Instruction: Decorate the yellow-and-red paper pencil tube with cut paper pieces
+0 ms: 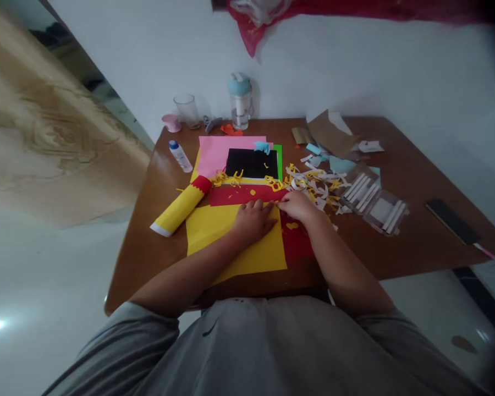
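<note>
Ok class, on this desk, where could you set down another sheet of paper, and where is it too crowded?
Bare tabletop shows at the right, between the clear plastic box and the black flat object, and at lower left, below the rolled yellow paper. Paper scraps crowd around the right hand; the left hand rests on the yellow sheet.

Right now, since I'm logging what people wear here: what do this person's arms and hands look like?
The left hand and right hand are bare: no gloves, and no watch or band shows at either wrist. The forearms are bare too, coming out of the short sleeves of a loose grey top.
</note>
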`<state>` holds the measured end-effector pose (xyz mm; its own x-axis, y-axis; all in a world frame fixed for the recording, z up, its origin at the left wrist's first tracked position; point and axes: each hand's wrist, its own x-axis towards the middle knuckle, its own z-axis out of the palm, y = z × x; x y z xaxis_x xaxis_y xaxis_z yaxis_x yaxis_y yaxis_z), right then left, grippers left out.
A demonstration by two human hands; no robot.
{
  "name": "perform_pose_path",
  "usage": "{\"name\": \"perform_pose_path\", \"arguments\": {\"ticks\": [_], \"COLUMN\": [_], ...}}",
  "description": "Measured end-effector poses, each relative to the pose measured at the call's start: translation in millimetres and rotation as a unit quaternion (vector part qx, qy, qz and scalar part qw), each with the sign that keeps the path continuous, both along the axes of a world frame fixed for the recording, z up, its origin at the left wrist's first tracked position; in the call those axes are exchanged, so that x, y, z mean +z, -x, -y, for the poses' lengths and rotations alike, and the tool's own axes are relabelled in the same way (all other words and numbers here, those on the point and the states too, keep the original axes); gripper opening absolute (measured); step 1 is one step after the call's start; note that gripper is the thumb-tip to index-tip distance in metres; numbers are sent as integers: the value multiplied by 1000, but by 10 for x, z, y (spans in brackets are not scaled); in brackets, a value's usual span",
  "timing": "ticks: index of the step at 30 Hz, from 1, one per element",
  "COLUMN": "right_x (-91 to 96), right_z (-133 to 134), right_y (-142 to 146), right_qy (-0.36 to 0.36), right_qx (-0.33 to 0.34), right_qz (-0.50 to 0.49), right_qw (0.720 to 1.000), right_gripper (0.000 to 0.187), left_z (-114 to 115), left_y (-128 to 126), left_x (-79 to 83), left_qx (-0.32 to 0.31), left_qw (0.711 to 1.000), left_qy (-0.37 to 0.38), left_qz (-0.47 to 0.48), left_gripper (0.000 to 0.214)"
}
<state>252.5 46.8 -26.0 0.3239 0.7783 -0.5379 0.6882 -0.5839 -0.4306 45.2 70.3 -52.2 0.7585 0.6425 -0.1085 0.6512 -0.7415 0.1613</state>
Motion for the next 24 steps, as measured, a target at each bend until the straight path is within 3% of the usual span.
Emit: {"name": "perform_pose_path", "arguments": {"ticks": [24], "right_x": [-94], "right_z": [-53], "right_y": [80], "right_qy": [-3], "right_qx": [44], "right_qz": [110], "right_qw": [993], "right_gripper": [35], "left_z": [28], "left_y": [-24], "left_x": [-16], "left_qx": [6], "left_qw": [1000], "left_qy": [-2], "left_qz": [-3], "left_gripper": [73]}}
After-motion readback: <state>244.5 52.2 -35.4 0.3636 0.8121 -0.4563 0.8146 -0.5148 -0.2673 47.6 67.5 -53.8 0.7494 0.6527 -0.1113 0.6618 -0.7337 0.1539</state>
